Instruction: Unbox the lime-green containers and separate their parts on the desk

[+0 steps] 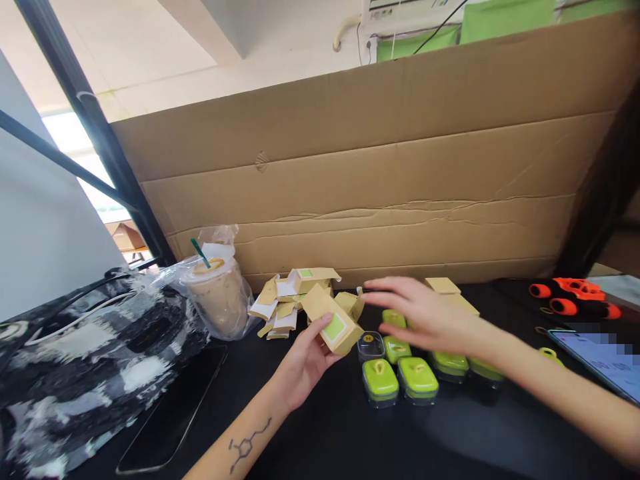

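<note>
My left hand grips a small tan cardboard box with a light green label, held tilted above the black table. Its upper flap stands open. To the right of the box, my right hand is raised with fingers spread and nothing in them, apart from the box. Beneath and around it sit several lime-green lidded cases with clear bases and small loops on top. A clear container with a dark, yellow-marked inside stands beside them. Behind my left hand lies a pile of opened cardboard boxes.
An iced drink cup in a plastic bag stands left, beside a black-and-white bag and a dark phone. Folded cardboard, an orange-and-black toy-like object and a lit phone lie right. A tall cardboard panel closes the back.
</note>
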`<state>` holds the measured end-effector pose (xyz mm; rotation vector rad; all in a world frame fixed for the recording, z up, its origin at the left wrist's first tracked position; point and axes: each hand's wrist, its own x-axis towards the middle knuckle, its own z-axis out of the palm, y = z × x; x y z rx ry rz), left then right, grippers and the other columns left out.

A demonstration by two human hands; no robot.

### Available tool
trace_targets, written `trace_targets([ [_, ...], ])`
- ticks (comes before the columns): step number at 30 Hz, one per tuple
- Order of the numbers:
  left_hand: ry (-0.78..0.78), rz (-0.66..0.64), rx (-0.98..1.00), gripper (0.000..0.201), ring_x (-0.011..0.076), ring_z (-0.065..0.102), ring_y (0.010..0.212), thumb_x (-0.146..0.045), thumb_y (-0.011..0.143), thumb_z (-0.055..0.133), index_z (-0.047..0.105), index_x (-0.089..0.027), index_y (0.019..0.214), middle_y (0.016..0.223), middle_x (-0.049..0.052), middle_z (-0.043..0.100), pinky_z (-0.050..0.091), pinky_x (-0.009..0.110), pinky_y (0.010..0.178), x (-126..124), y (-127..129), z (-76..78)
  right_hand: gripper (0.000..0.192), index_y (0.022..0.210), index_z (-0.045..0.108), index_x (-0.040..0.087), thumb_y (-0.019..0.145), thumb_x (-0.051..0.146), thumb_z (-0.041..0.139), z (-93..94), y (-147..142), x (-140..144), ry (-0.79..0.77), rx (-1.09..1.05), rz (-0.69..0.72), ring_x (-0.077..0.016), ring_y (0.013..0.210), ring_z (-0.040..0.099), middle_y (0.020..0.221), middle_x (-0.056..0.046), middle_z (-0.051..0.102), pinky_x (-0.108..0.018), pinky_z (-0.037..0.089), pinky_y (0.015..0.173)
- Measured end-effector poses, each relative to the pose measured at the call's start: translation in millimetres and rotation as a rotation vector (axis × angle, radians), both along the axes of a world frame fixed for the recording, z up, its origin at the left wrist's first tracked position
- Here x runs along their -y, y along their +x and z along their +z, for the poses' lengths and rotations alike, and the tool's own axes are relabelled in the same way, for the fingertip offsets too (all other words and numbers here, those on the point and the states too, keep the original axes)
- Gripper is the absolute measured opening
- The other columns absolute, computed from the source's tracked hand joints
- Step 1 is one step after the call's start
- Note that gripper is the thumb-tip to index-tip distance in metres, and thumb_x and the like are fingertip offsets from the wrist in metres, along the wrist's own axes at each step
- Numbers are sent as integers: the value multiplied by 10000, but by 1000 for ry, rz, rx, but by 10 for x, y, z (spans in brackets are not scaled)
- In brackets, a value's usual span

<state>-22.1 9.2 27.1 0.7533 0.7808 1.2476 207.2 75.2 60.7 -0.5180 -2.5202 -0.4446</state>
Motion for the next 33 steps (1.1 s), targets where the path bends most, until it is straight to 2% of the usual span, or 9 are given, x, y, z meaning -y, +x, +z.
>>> trace_targets([
  [3, -39, -31, 51, 241, 137, 669, 851, -278, 872, 579, 626, -171, 1083, 1077, 53, 705, 529, 238, 751, -11, 2, -23, 334, 1204, 566, 170, 888, 107, 480, -110, -285, 310, 311, 78, 208, -170, 1181, 511, 1258, -76, 603, -387, 373, 1071],
  [5, -100, -65, 88, 275, 133, 676, 782, -342, 881, 558, 635, -151, 1063, 1009, 61, 722, 529, 219, 699, 0, -3, -1, 267, 1105, 627, 164, 900, 97, 468, -232, -391, 418, 437, 84, 238, -157, 1109, 549, 1126, -50, 666, -376, 338, 1104],
  [7, -110, -90, 90, 330, 156, 681, 830, -379, 880, 550, 627, -140, 1094, 1003, 70, 721, 529, 227, 718, 28, -8, 50, 253, 1090, 643, 190, 903, 118, 489, -328, -429, 459, 494, 33, 243, -141, 1054, 566, 1042, -19, 685, -350, 331, 1111],
  [10, -43, -75, 67, 308, 171, 666, 922, -330, 875, 565, 626, -140, 1110, 1041, 69, 712, 519, 234, 779, 76, 0, 120, 336, 1198, 596, 240, 903, 116, 495, -357, -415, 462, 518, -72, 199, -119, 1102, 537, 1094, 11, 674, -318, 287, 1132],
  [14, -61, -77, 113, 218, 120, 662, 800, -282, 882, 563, 662, -146, 1020, 993, 55, 721, 525, 206, 705, 88, 29, 97, 383, 1230, 580, 186, 913, 66, 402, -282, -381, 459, 507, -98, 106, -125, 1165, 502, 1192, -8, 649, -329, 228, 1157],
  [20, -55, -76, 68, 242, 120, 651, 793, -301, 862, 597, 667, -135, 1024, 986, 72, 718, 529, 211, 705, 83, 54, 23, 302, 1131, 631, 181, 896, 113, 452, -309, -388, 454, 523, -138, 122, -167, 1065, 562, 1029, -40, 691, -347, 373, 1055],
  [25, -44, -34, -38, 293, 148, 650, 806, -364, 850, 605, 669, -125, 1007, 981, 98, 717, 527, 246, 732, 123, 78, 49, 269, 1089, 658, 209, 916, 162, 457, -287, -341, 432, 620, -128, 168, -129, 975, 591, 968, -10, 716, -255, 405, 976],
  [28, -39, -43, -55, 326, 160, 654, 804, -397, 831, 621, 671, -123, 1003, 985, 103, 717, 517, 245, 719, 139, 80, 67, 289, 1078, 667, 225, 940, 170, 419, -241, -312, 430, 667, -120, 182, -103, 961, 596, 970, 23, 729, -221, 425, 902],
  [33, 20, -73, -59, 368, 194, 660, 889, -392, 776, 684, 654, -135, 1037, 997, 98, 716, 508, 273, 790, 168, 73, 98, 284, 972, 692, 276, 916, 127, 457, -232, -327, 438, 727, -176, 198, -70, 843, 618, 849, 85, 740, -195, 451, 765],
])
